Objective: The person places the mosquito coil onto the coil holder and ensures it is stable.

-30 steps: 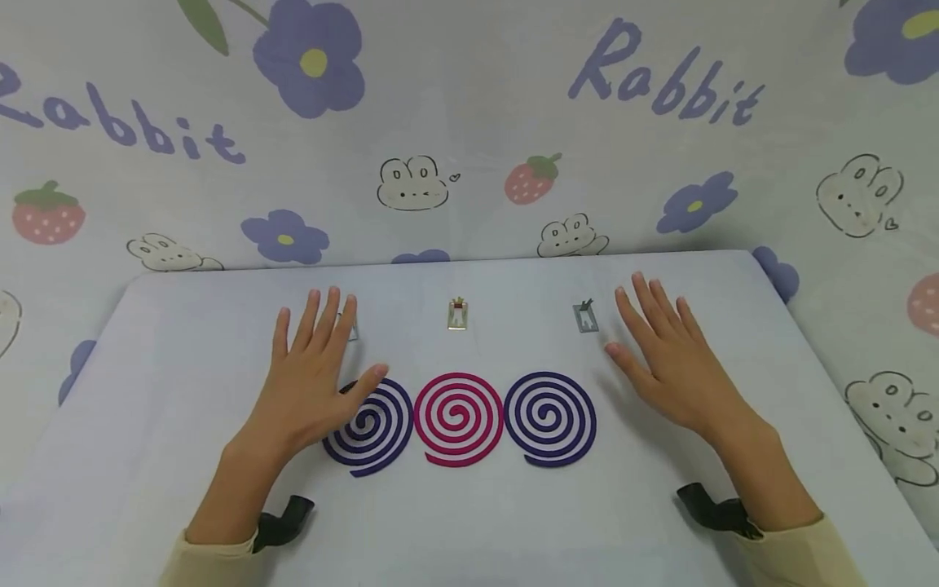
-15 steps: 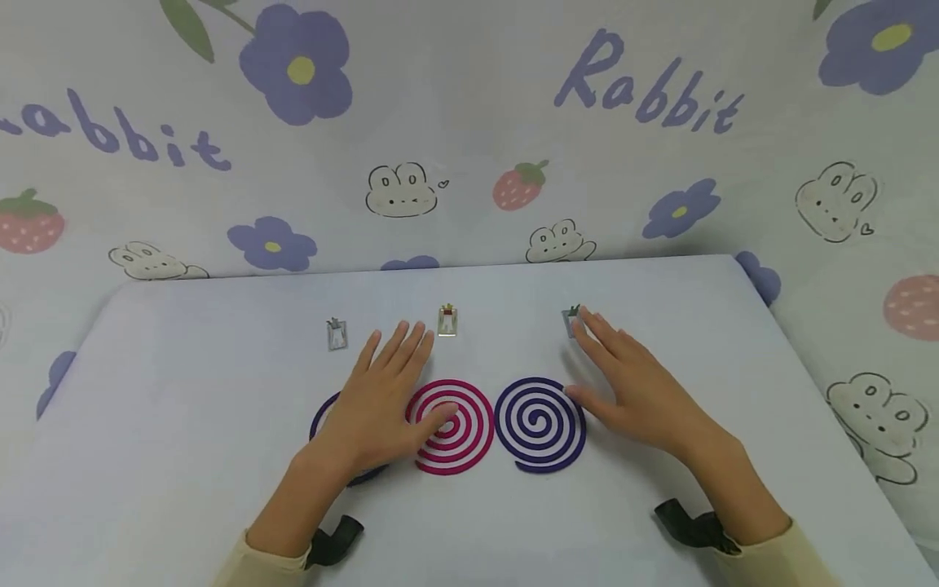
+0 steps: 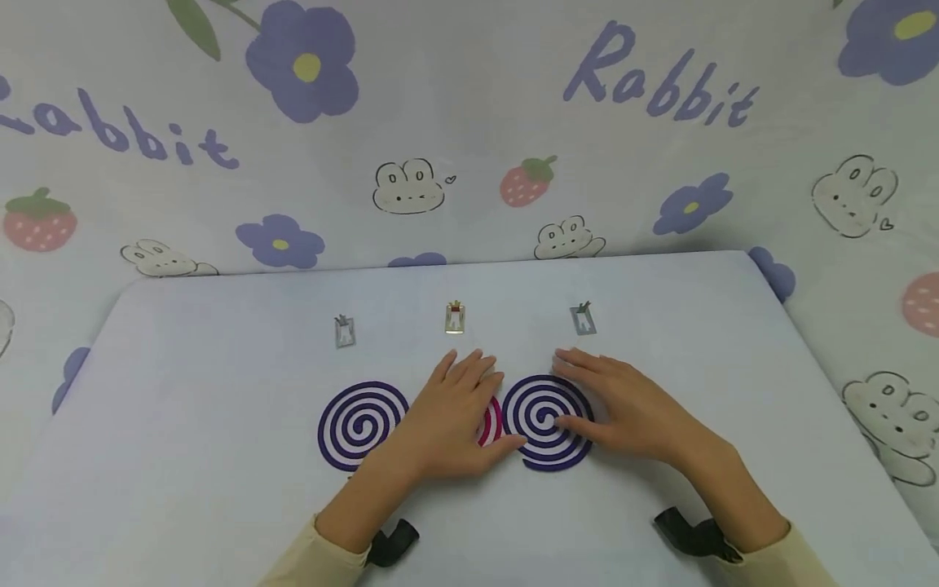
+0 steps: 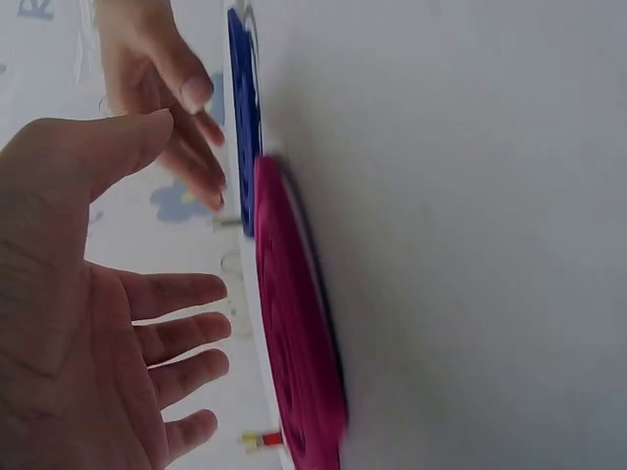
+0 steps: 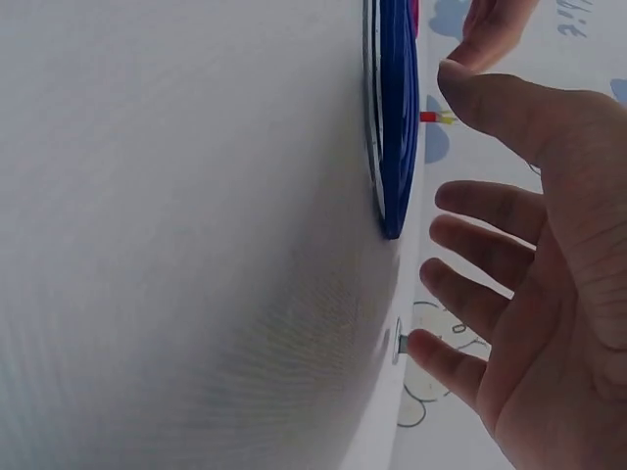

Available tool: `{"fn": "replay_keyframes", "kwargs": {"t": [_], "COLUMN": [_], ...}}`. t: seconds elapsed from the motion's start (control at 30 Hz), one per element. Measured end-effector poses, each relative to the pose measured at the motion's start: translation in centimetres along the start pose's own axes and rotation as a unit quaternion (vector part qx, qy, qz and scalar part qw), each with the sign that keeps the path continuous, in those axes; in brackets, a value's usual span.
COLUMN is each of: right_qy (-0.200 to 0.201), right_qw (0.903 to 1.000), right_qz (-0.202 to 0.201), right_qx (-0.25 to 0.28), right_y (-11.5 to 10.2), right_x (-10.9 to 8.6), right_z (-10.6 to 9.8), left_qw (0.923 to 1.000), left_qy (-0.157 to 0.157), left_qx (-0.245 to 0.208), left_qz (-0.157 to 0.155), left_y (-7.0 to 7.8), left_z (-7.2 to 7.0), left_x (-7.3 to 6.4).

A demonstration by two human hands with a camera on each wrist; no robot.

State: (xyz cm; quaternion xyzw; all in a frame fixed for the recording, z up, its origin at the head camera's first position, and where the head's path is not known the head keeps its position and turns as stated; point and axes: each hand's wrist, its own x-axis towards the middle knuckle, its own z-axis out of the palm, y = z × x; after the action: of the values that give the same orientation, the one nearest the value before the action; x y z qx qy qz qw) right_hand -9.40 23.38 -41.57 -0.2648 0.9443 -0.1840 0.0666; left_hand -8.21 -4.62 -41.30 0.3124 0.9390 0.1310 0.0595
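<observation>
Three flat spiral mosquito coils lie in a row on the white table: a dark blue coil (image 3: pixel 363 425) at left, a pink coil (image 3: pixel 495 420) in the middle and another dark blue coil (image 3: pixel 544 418) at right. My left hand (image 3: pixel 447 428), fingers extended, is over the pink coil and hides most of it. Over the right edge of the right blue coil is my right hand (image 3: pixel 634 412), thumb spread from its fingers. Both wrist views show the palms raised off the coils, holding nothing; the pink coil (image 4: pixel 294 323) and blue coil (image 5: pixel 394 127) appear edge-on there.
Behind the coils lie three small metal coil stands: a silver stand (image 3: pixel 345 332) at left, a gold stand (image 3: pixel 455 318) with a red part in the middle, and a grey stand (image 3: pixel 584 319) at right. A patterned curtain (image 3: pixel 469 98) hangs behind the table (image 3: pixel 183 391).
My left hand has moved right, from the left blue coil to the pink one. My right hand has come left over the right blue coil. Coils and stands have stayed in place.
</observation>
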Motion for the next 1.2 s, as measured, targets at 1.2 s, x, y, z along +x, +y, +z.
{"fn": "replay_keyframes", "kwargs": {"t": [1.2], "right_qy": [-0.014], "right_qw": [0.9983], "right_qz": [-0.016], "right_qx": [0.054], "right_y": [-0.4], "right_x": [-0.4], "right_z": [0.0], "left_qw": [0.9974], "left_qy": [-0.042], "left_qx": [0.058], "left_qz": [0.005], "left_y": [2.8], "left_z": [0.5], "left_x": [1.6]}}
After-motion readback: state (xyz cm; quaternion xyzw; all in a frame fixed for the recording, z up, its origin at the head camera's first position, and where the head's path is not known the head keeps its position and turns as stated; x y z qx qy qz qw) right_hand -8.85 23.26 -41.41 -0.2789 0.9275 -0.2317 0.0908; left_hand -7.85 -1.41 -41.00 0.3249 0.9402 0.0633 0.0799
